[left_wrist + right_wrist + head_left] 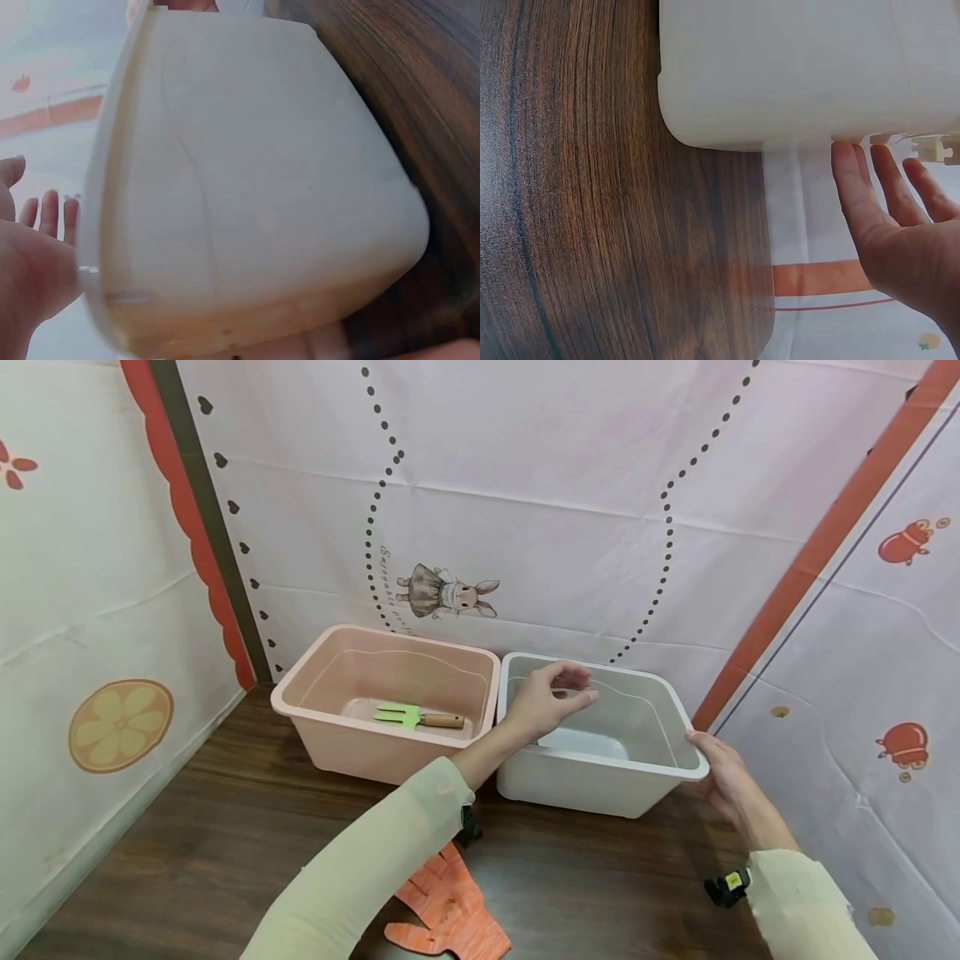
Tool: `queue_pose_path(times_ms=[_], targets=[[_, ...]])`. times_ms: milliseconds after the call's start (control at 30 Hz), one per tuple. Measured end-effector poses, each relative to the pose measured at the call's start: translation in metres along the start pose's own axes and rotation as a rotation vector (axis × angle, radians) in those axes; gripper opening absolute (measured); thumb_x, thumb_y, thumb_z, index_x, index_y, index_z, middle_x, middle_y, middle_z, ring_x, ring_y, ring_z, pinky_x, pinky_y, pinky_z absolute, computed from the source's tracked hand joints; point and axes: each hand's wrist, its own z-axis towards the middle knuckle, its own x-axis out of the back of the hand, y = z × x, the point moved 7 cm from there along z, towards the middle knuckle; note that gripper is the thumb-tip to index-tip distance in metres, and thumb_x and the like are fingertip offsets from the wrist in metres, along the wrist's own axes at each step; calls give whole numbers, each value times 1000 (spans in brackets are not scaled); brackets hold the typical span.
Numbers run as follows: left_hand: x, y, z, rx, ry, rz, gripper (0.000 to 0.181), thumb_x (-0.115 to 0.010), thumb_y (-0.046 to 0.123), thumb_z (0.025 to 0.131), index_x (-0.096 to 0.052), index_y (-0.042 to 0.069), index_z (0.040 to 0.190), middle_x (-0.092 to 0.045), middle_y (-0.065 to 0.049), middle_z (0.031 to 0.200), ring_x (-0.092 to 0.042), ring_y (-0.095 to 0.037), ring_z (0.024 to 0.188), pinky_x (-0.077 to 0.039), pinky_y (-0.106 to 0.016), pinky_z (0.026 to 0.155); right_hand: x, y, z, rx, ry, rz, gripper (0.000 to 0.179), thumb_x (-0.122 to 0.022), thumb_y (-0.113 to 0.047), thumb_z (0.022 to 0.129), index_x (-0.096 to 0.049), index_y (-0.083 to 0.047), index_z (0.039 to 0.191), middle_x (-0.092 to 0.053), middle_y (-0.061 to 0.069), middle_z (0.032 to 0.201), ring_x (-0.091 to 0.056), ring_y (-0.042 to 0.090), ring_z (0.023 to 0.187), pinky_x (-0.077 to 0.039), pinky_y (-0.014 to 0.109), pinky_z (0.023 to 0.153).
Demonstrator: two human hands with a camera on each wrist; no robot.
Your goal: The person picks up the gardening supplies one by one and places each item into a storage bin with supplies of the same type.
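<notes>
My left hand is over the near left part of a grey plastic bin, its fingers loosely bent with nothing between them. In the left wrist view this hand shows beside the bin's rim. At the bin's right end, my right hand grips the rim, a digit over the edge. The right wrist view shows its fingers against the outer wall. Left of the grey bin, a pink bin holds a green hand fork with a wooden handle. My left forearm partly hides both bins.
An orange work glove lies on the dark wooden table, partly behind my left sleeve. Printed white cloth walls rise behind the bins and on both sides. The two bins stand side by side against the back wall.
</notes>
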Motion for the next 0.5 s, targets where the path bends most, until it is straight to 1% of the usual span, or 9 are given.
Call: queue_pose_path(times_ms=[67, 200, 300, 400, 500], targets=[[-1, 8, -2, -13, -45, -11, 37, -80, 23, 97, -69, 11, 131, -73, -11, 126, -68, -11, 113, -55, -37, 102, 0, 0, 0, -3, 5, 1, 17, -56, -33, 112, -71, -30, 108, -74, -8, 102, -74, 8, 87, -63, 30, 74], [-1, 21, -8, -32, -121, -49, 41, -81, 22, 96, -67, 12, 133, -73, -5, 125, -68, -10, 114, -55, -34, 102, 1, 0, -2, -2, 17, -6, 15, -56, -35, 112, -71, -30, 109, -74, -9, 101, -73, 7, 86, -63, 30, 74], [3, 27, -13, -49, -146, -73, 41, -81, 22, 96, -67, 13, 133, -72, 1, 124, -67, -11, 116, -55, -35, 102, 0, -1, -2, -1, 17, -13, 14, -56, -35, 112, -69, -29, 112, -74, -8, 102, -73, 7, 86, -63, 29, 75], [9, 30, -19, -53, -159, -73, 40, -81, 23, 97, -68, 15, 133, -71, 3, 124, -67, -16, 119, -55, -35, 102, 0, 0, -2, -6, 21, -8, 13, -56, -35, 112, -67, -28, 113, -74, -8, 103, -74, 8, 88, -63, 29, 75], [14, 31, -25, -52, -171, -61, 40, -81, 25, 97, -67, 17, 134, -70, 3, 125, -66, -17, 122, -55, -37, 104, 0, 0, -2, -21, 18, 7, 13, -56, -35, 112, -68, -29, 111, -74, -8, 103, -74, 8, 90, -63, 29, 75]])
